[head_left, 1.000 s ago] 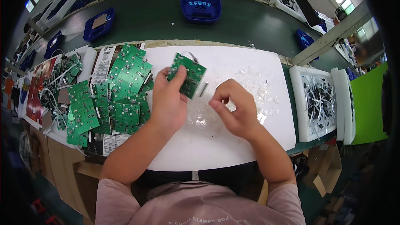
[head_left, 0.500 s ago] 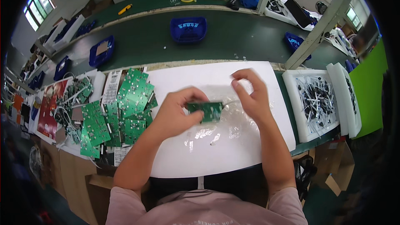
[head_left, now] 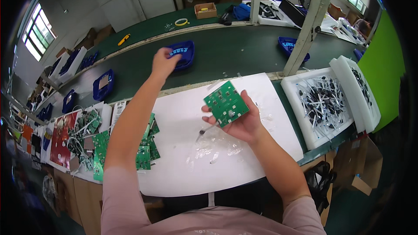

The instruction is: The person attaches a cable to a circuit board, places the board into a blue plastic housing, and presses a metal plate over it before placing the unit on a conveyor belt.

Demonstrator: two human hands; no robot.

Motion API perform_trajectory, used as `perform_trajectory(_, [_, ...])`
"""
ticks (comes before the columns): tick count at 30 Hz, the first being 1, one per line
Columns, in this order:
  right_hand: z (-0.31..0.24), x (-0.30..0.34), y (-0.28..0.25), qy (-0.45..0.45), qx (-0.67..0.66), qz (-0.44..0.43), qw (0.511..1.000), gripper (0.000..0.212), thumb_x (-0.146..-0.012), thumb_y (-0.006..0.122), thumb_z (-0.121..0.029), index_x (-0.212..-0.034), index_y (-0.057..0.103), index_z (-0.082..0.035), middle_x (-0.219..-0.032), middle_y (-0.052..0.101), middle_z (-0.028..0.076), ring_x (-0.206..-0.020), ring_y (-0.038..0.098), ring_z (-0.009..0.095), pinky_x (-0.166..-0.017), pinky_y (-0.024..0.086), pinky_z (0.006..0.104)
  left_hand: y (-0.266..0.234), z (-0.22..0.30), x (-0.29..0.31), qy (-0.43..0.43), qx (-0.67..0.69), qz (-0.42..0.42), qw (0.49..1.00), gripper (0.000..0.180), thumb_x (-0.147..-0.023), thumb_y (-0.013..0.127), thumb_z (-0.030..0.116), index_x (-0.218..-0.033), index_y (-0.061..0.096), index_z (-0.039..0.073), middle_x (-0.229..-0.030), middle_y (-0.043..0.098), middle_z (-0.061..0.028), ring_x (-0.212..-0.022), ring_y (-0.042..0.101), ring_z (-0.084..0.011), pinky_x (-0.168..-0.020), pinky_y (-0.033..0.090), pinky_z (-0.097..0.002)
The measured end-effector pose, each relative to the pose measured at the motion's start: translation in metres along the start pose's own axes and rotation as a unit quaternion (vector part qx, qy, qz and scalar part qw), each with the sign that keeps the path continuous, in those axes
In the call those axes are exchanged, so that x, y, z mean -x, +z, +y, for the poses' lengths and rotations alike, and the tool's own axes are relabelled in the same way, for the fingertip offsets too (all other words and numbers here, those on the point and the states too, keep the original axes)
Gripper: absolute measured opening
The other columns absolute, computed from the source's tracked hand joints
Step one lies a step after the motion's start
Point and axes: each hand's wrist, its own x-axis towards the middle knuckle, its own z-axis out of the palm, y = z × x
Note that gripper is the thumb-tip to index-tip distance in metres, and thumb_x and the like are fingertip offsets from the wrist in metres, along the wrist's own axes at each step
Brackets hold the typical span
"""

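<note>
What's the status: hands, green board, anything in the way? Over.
Left hand at blue tray, contact unclear. Right hand holds green board. Clear plastic bits on white sheet, blocking neither hand.

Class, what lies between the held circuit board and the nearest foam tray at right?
In the head view, from the board: the right hand, white sheet with scattered clear pieces, then a green tabletop strip.

Right hand holding a circuit board above a white sheet; left hand at a blue tray beyond the sheet
</note>
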Motion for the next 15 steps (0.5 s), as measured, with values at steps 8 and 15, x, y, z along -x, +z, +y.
perform_trajectory(8, [-0.005, 0.002, -0.009, -0.083, 0.079, 0.011, 0.993, 0.082, -0.099, 0.052, -0.069, -0.156, 0.041, -0.01, -0.155, 0.05, 0.015, -0.122, 0.063, 0.028, -0.1, 0.053, 0.0431, 0.018, -0.047, -0.032, -0.302, 0.095, 0.019, 0.948, 0.038, -0.093, 0.056, 0.006, -0.127, 0.057, -0.011, -0.124, 0.063, -0.0237, -0.109, 0.067, -0.0362, -0.088, 0.062, -0.0563])
perform_trajectory(15, [-0.023, 0.006, -0.007, -0.189, 0.252, 0.151, 0.937, 0.053, -0.102, 0.068, -0.037, -0.14, 0.053, -0.004, -0.139, 0.063, 0.015, -0.117, 0.067, 0.025, -0.097, 0.056, 0.0368, -0.003, 0.044, 0.088, -0.225, 0.363, -0.111, 0.897, 0.057, -0.086, 0.078, 0.0, -0.135, 0.049, -0.004, -0.127, 0.061, -0.0144, -0.11, 0.066, -0.0278, -0.099, 0.059, -0.0542])
